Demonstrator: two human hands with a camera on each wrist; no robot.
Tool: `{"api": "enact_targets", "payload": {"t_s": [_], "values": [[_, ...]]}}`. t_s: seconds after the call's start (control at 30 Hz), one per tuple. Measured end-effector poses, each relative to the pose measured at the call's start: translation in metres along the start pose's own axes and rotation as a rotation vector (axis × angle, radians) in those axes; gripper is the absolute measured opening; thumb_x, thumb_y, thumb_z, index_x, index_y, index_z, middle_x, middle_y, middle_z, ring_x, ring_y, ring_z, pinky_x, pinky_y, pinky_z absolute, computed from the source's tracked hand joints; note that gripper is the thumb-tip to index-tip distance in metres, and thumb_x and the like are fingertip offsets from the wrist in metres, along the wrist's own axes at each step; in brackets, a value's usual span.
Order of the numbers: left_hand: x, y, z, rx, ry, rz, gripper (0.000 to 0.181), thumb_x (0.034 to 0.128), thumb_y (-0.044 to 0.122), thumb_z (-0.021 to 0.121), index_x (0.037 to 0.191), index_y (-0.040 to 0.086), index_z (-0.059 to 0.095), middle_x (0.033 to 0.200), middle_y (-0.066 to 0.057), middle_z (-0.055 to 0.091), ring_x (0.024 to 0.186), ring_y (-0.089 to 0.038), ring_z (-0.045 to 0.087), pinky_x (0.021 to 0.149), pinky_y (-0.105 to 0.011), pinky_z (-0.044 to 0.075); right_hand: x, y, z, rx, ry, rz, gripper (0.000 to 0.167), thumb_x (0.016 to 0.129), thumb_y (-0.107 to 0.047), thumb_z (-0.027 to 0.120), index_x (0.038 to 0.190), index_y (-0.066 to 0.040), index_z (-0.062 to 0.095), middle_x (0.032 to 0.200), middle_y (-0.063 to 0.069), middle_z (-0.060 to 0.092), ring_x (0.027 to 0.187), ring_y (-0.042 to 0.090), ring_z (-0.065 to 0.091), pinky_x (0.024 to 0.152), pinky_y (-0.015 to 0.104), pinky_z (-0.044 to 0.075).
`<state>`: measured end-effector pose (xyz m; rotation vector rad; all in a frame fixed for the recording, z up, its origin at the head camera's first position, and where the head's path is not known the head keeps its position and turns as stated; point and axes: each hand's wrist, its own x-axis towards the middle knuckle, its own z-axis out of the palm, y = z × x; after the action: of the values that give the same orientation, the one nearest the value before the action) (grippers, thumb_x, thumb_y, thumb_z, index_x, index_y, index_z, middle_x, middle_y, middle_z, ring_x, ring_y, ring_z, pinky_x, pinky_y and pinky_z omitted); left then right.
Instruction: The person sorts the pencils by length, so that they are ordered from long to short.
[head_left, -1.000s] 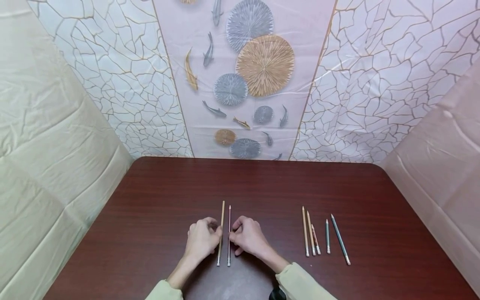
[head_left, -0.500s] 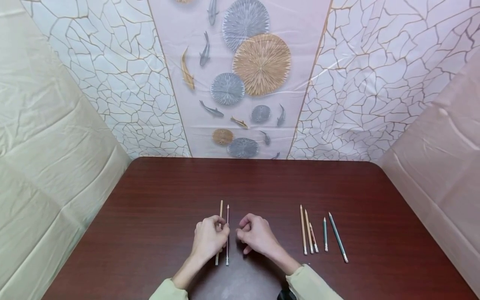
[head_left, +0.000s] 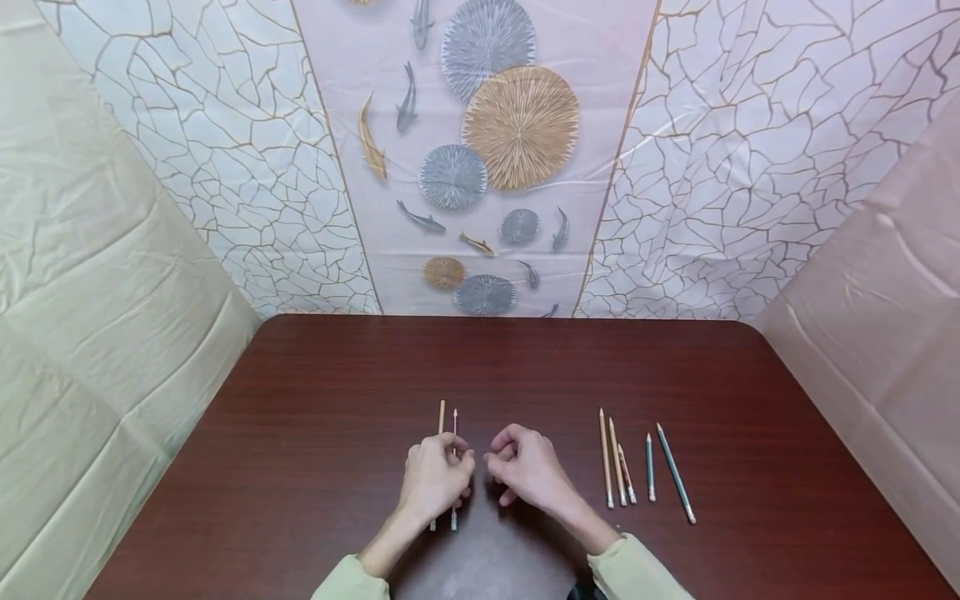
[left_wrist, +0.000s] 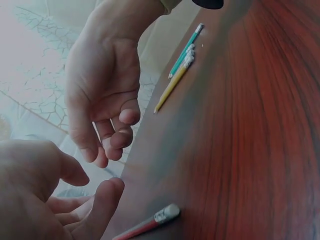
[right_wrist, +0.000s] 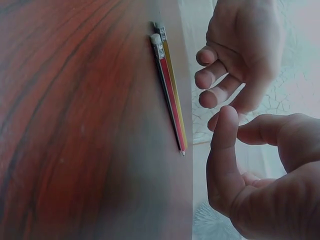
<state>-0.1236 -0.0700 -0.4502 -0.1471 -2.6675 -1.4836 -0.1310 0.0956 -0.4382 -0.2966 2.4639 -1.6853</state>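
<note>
In the head view two pencils lie side by side on the table, a yellow pencil [head_left: 441, 417] and a red pencil [head_left: 454, 427] with a white eraser. My left hand [head_left: 435, 477] is over them and hides their middles, with loosely bent fingers and nothing held. To its right is my right hand [head_left: 531, 472], fingers also loosely bent and holding nothing. Only a narrow gap parts the two hands' fingertips. The right wrist view shows the red pencil [right_wrist: 169, 95] and the yellow pencil [right_wrist: 174, 85] on the table, apart from both hands.
Right of my hands lie more pencils: a yellow pencil [head_left: 606, 458], another yellow pencil [head_left: 617, 462], a short red-patterned pencil [head_left: 627, 477], a short teal pencil [head_left: 650, 468] and a longer teal pencil [head_left: 677, 473]. The dark wooden table [head_left: 337, 367] ends at a patterned backdrop [head_left: 480, 233].
My left hand has moved right across both pencils, which stay on the table. My right hand has drawn away from the red pencil to the right.
</note>
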Motion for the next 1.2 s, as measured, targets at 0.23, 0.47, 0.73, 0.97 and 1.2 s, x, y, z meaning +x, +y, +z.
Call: {"api": "enact_targets", "payload": {"t_s": [0.23,0.47,0.73,0.97,1.2], "values": [[0.002,0.008,0.005,-0.043,0.005,0.007,0.014,0.087,0.008,0.065,0.097,-0.001,0.071,0.055,0.006,0.061,0.033,-0.007,0.053,0.037,-0.029,0.047,-0.004,-0.003,-0.011,-0.014,0.05,0.004,0.018,0.084,-0.003,0.07,0.096,0.005,0.06,0.073,0.006,0.064,0.04,0.019,0.06,0.042,0.041,0.052],[0.003,0.012,0.01,-0.107,0.0,-0.024,0.018,0.0872,0.007,0.065,0.102,-0.002,0.07,0.063,0.001,0.066,0.037,-0.012,0.058,0.036,-0.032,0.048,-0.009,0.003,-0.025,-0.047,0.093,0.045,0.017,0.084,-0.003,0.07,0.097,0.003,0.061,0.073,0.005,0.065,0.04,0.019,0.059,0.042,0.039,0.052],[0.004,0.014,0.018,-0.097,-0.001,-0.023,0.022,0.086,0.007,0.068,0.106,-0.003,0.068,0.063,0.005,0.065,0.036,-0.009,0.056,0.038,-0.029,0.048,-0.018,0.01,-0.036,-0.048,0.152,0.08,0.016,0.084,-0.001,0.071,0.097,0.002,0.062,0.072,0.004,0.064,0.041,0.021,0.059,0.041,0.035,0.051],[0.004,0.014,0.026,-0.093,-0.007,0.011,0.023,0.0843,0.004,0.07,0.106,-0.005,0.067,0.063,0.004,0.066,0.036,-0.007,0.055,0.037,-0.028,0.047,-0.024,0.011,-0.048,-0.026,0.172,0.095,0.016,0.085,0.001,0.07,0.099,0.005,0.061,0.072,0.005,0.062,0.051,0.032,0.063,0.041,0.036,0.052],[0.004,0.015,0.032,-0.11,-0.038,0.002,0.023,0.0851,0.003,0.068,0.107,-0.005,0.066,0.061,0.003,0.066,0.037,-0.012,0.058,0.036,-0.027,0.047,-0.034,0.013,-0.062,-0.034,0.199,0.138,0.016,0.086,0.003,0.068,0.101,0.005,0.061,0.071,0.005,0.061,0.059,0.028,0.063,0.042,0.036,0.052]]}}
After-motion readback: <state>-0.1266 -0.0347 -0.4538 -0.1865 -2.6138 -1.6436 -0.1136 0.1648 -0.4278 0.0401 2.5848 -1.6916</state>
